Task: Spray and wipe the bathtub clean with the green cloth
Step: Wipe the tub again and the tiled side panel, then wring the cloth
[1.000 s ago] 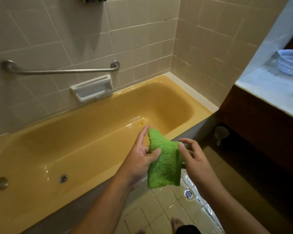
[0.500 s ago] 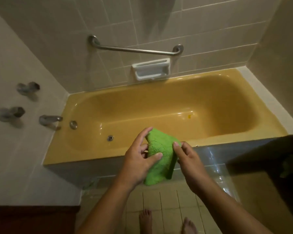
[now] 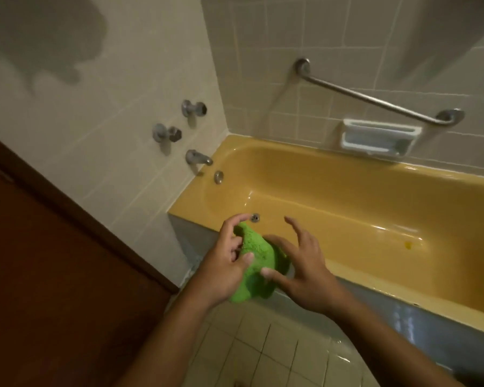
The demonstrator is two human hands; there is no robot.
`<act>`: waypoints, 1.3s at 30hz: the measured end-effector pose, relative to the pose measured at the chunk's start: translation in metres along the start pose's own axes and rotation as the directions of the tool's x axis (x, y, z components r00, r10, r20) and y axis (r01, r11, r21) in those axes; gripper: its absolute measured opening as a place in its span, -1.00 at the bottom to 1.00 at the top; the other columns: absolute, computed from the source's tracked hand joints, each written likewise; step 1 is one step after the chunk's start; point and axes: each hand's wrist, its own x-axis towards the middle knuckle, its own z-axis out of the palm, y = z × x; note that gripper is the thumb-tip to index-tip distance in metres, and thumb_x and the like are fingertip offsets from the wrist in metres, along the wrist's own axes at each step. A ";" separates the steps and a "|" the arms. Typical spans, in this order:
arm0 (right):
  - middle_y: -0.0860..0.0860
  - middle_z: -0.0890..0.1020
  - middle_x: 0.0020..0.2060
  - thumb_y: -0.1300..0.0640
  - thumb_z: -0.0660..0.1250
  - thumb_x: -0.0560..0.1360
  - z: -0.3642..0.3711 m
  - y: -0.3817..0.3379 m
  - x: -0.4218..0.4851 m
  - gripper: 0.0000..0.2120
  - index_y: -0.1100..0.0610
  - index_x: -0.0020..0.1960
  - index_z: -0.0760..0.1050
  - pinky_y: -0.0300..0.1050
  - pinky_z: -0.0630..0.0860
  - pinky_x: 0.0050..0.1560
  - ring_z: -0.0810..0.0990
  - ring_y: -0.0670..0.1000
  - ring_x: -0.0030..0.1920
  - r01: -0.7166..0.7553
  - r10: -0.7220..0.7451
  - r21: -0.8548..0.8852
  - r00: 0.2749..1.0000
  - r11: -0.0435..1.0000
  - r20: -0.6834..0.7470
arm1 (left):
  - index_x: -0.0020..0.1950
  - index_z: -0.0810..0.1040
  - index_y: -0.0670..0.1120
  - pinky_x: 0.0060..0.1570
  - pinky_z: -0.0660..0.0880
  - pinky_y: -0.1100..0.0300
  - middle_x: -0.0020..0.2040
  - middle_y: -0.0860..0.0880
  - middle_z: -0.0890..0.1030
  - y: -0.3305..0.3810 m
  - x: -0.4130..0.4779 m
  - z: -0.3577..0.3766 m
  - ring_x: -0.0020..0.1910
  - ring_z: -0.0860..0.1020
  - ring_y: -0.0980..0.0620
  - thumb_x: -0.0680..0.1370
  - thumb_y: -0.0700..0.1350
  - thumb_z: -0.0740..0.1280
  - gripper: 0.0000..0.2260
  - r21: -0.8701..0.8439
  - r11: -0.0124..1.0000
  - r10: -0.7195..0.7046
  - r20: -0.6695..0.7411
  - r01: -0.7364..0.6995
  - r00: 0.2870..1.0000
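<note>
Camera's swung round to the tap end since a second ago, and the right hand (image 3: 299, 263) has loosened off: fingers spread, only the thumb resting on the green cloth (image 3: 256, 255). The left hand (image 3: 227, 263) pinches it, thumb on top. The cloth sits over the near rim of the bathtub (image 3: 347, 196), whose basin opens at 1 o'clock and runs 10 to 4. I'd guess the left hand does the wiping.

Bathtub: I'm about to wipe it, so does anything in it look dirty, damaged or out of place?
One small orange-yellow speck sits on the bathtub floor, right of the drain; it stands out from the even yellow enamel. What it is cannot be told. Nothing else looks odd.
</note>
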 end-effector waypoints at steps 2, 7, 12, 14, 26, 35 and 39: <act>-0.29 0.25 0.52 -0.56 0.24 0.42 0.015 -0.016 0.017 -0.25 -0.24 0.50 0.34 0.15 0.21 0.52 0.17 -0.01 0.55 0.031 -0.031 -0.002 0.995 1.000 0.094 | 0.45 0.26 0.48 0.29 0.53 -0.29 0.34 -0.09 0.62 -0.004 -0.002 -0.031 0.29 0.62 -0.08 0.68 -0.25 0.30 -0.36 0.087 0.996 0.002 0.004 -0.002 1.000; -0.05 0.69 -0.06 -0.21 0.44 0.54 0.074 -0.054 0.054 -0.68 -0.05 0.16 0.56 0.21 0.62 -0.03 0.67 -0.02 -0.07 -0.080 0.018 0.343 0.984 0.936 0.180 | 0.47 0.25 0.34 0.10 0.61 -0.16 0.01 -0.03 0.64 -0.014 -0.007 -0.097 0.03 0.65 -0.07 0.65 -0.09 0.38 -0.47 0.464 0.885 0.025 -0.101 0.025 0.995; -0.02 0.74 -0.02 -0.06 0.43 0.58 0.131 -0.087 0.084 -0.72 -0.02 0.25 0.52 0.12 0.70 -0.13 0.74 0.03 -0.05 -0.226 0.140 0.607 0.973 0.762 0.186 | 0.53 0.34 0.12 0.14 0.54 0.09 0.21 0.02 0.49 -0.053 -0.012 -0.149 0.16 0.52 0.07 0.63 0.08 0.37 -0.52 0.477 0.875 0.098 -0.346 0.085 0.933; 0.02 0.75 -0.02 0.02 0.40 0.62 0.142 -0.100 0.096 -0.67 -0.02 0.35 0.43 -0.05 0.66 -0.23 0.76 0.08 -0.08 -0.241 0.140 0.701 0.970 0.671 0.200 | 0.58 0.27 0.14 0.25 0.47 0.08 0.39 0.03 0.40 -0.076 -0.011 -0.157 0.34 0.43 0.06 0.67 0.09 0.30 -0.51 0.460 0.883 0.059 -0.305 0.093 0.951; -0.22 0.52 0.38 -0.18 0.15 0.70 0.189 -0.107 0.203 -0.65 -0.40 0.47 0.33 0.07 0.57 0.34 0.58 -0.16 0.30 -0.317 0.068 0.615 0.917 0.722 0.393 | 0.57 0.13 0.47 0.36 0.41 0.10 0.65 0.20 0.17 -0.127 0.068 -0.172 0.52 0.27 0.14 0.64 0.39 -0.02 -0.53 -0.228 0.970 -0.177 -0.450 0.079 0.875; -0.19 0.70 0.12 -0.18 0.11 0.70 0.262 -0.023 0.322 -0.60 -0.38 0.53 0.24 -0.18 0.50 0.20 0.63 -0.20 0.13 -0.383 0.154 0.360 0.837 0.851 0.526 | 0.44 0.36 0.52 0.34 0.49 -0.33 0.55 0.07 0.41 -0.239 0.178 -0.204 0.43 0.50 -0.11 0.56 0.21 0.32 -0.53 -0.683 0.730 -0.446 -0.499 -0.021 0.743; -0.12 0.69 0.19 -0.06 0.17 0.73 0.317 0.044 0.385 -0.67 -0.12 0.46 0.46 -0.45 0.40 0.17 0.59 -0.23 0.20 -0.214 0.130 0.174 0.909 0.961 0.396 | 0.48 0.34 0.47 0.33 0.50 -0.29 0.54 0.09 0.39 -0.314 0.228 -0.215 0.41 0.48 -0.07 0.70 0.06 0.26 -0.59 -0.732 0.677 -0.511 -0.535 -0.068 0.673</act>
